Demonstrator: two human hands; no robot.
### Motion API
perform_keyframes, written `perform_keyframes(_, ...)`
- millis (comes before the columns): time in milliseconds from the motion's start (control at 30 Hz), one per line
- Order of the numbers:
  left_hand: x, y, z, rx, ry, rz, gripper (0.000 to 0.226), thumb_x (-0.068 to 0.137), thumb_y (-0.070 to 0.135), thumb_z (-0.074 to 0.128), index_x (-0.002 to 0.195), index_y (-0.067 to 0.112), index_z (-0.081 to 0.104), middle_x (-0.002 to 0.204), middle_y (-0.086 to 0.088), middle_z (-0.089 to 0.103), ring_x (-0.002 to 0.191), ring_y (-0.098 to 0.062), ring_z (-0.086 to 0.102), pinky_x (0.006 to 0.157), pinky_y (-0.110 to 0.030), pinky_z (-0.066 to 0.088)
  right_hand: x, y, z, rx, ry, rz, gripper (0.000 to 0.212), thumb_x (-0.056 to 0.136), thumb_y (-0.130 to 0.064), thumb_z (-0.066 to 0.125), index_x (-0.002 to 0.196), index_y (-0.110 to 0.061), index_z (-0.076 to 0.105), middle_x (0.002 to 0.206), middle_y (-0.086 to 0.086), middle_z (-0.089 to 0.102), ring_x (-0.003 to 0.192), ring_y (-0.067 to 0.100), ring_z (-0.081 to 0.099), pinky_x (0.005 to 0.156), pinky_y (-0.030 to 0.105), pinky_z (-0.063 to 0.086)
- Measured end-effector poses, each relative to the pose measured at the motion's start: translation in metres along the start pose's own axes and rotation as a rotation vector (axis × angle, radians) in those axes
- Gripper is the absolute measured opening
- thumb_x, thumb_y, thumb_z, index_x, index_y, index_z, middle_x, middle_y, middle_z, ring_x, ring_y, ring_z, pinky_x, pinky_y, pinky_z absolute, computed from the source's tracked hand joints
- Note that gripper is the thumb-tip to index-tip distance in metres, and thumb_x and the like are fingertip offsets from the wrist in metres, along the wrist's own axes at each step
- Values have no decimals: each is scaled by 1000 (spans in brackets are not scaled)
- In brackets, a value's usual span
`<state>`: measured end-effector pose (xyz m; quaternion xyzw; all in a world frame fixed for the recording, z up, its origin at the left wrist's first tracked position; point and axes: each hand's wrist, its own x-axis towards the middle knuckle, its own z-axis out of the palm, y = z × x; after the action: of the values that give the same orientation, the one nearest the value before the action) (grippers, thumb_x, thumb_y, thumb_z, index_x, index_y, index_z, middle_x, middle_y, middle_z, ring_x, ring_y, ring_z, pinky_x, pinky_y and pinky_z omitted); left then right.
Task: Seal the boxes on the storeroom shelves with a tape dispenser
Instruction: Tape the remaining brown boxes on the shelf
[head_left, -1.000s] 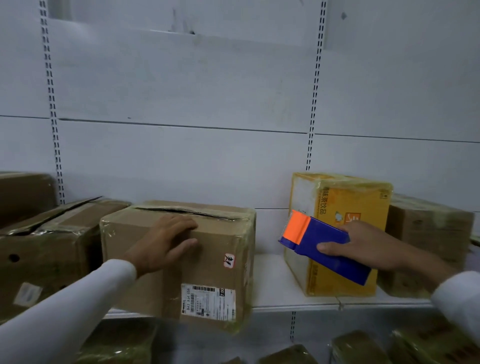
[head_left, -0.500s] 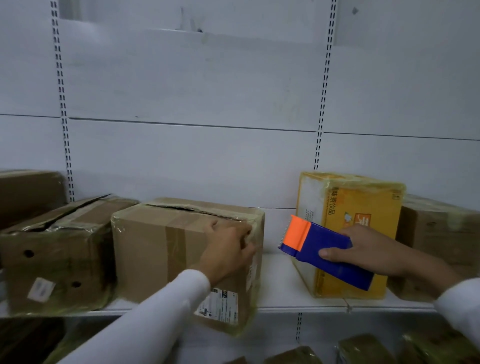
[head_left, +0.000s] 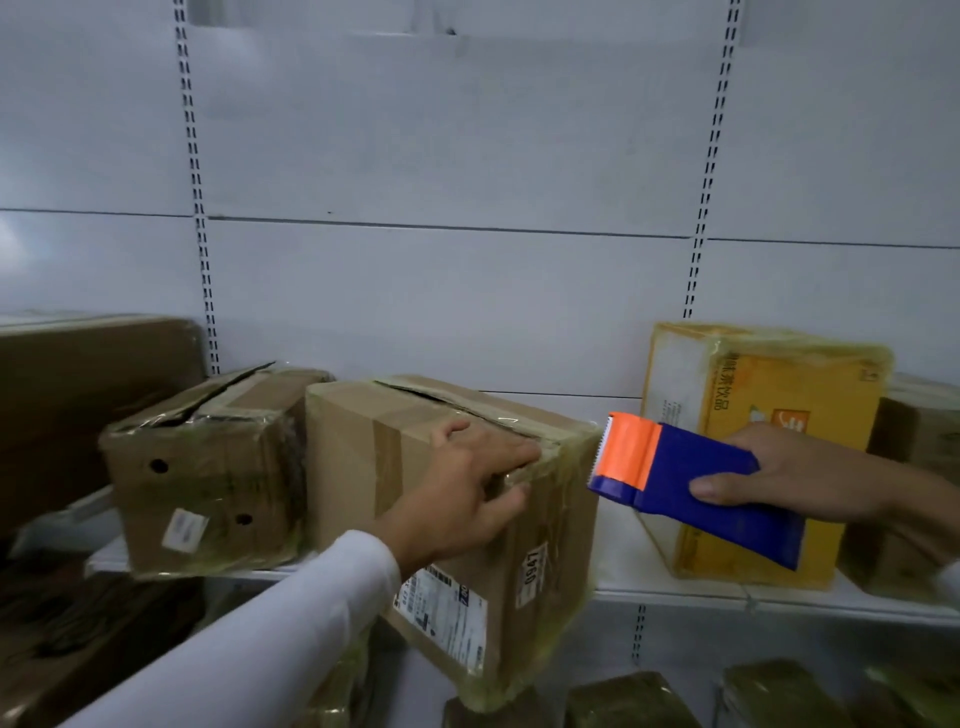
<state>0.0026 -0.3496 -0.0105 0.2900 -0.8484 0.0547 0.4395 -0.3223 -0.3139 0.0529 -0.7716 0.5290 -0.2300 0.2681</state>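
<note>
1. The left hand's (head_left: 457, 499) fingers (head_left: 511, 457) lie nearly straight over the top front edge of the box (head_left: 452, 519), thumb pressed on its front face; the palm rests there, gripping nothing.
2. The right hand's (head_left: 795, 478) fingers curl round the blue dispenser (head_left: 696, 488), thumb on its near side.
3. The dispenser's orange toothed end points left, just beside the box's right corner, not touching.
4. The box juts over the shelf (head_left: 675, 587) edge, its top seam gaping.
5. Behind the right fingers stands a yellow box (head_left: 769, 384); left of the left fingers, a dented box (head_left: 208, 467).
</note>
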Motion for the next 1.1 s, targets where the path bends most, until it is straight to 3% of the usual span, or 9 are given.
perform_keyframes(133, 6, 5, -2, -5, -3, 16, 32, 80, 20, 64, 111, 22, 71, 110, 14, 69, 106, -3, 58, 110, -43, 20, -9, 3, 0, -20, 3, 0, 63, 66, -70, 72, 89, -11, 69, 81, 9, 75, 73, 24, 72, 63, 24, 51)
perform_keyframes(267, 6, 12, -4, -50, 9, 85, 30, 82, 15, 61, 109, 19, 72, 107, 13, 70, 103, -5, 60, 110, -43, 21, -17, 4, 0, 15, 7, 6, 48, 79, -57, 71, 92, -11, 67, 82, 6, 75, 73, 20, 73, 62, 20, 51)
perform_keyframes(400, 3, 13, 1, -90, 19, 128, 32, 86, 19, 51, 110, 14, 71, 107, 8, 69, 106, -9, 60, 109, -47, 24, -21, 1, 3, 27, -19, 21, 37, 80, -45, 67, 91, -10, 67, 79, 4, 75, 69, 16, 72, 58, 18, 49)
perform_keyframes(600, -12, -33, -4, -141, -33, -51, 41, 92, 31, 38, 122, 18, 62, 131, 5, 56, 129, -12, 44, 117, -49, 19, -21, 0, 2, 20, -26, 5, 39, 82, -48, 69, 94, -11, 69, 84, 7, 75, 76, 23, 73, 62, 22, 51)
perform_keyframes(767, -10, -60, -25, -108, -149, -175, 46, 90, 43, 34, 129, 29, 55, 151, 3, 30, 141, -11, 26, 116, -33, 21, -17, -2, 3, 15, -40, -1, 46, 75, -57, 68, 92, -15, 68, 82, 2, 75, 74, 17, 73, 60, 18, 51)
perform_keyframes(900, -20, -74, -37, -97, -112, -361, 45, 87, 31, 37, 129, 25, 53, 146, 1, 38, 135, -8, 31, 116, -31, 22, -12, -1, 6, 13, -48, -24, 54, 72, -64, 69, 95, -15, 68, 86, 3, 76, 77, 19, 74, 63, 21, 52)
perform_keyframes(1033, -9, -75, -39, -15, -234, -318, 39, 95, 15, 43, 134, 16, 52, 141, 0, 43, 123, 5, 30, 97, 5, 12, -5, -2, 9, 15, -42, -35, 50, 73, -60, 68, 95, -14, 67, 84, 2, 76, 76, 18, 74, 62, 19, 52)
perform_keyframes(1100, -3, -75, -35, -19, -234, -296, 37, 96, 6, 44, 132, 12, 53, 138, -2, 46, 117, 7, 30, 90, 10, 11, -2, -5, 12, 16, -41, -35, 50, 73, -59, 68, 95, -15, 67, 84, 1, 76, 75, 18, 74, 60, 18, 51)
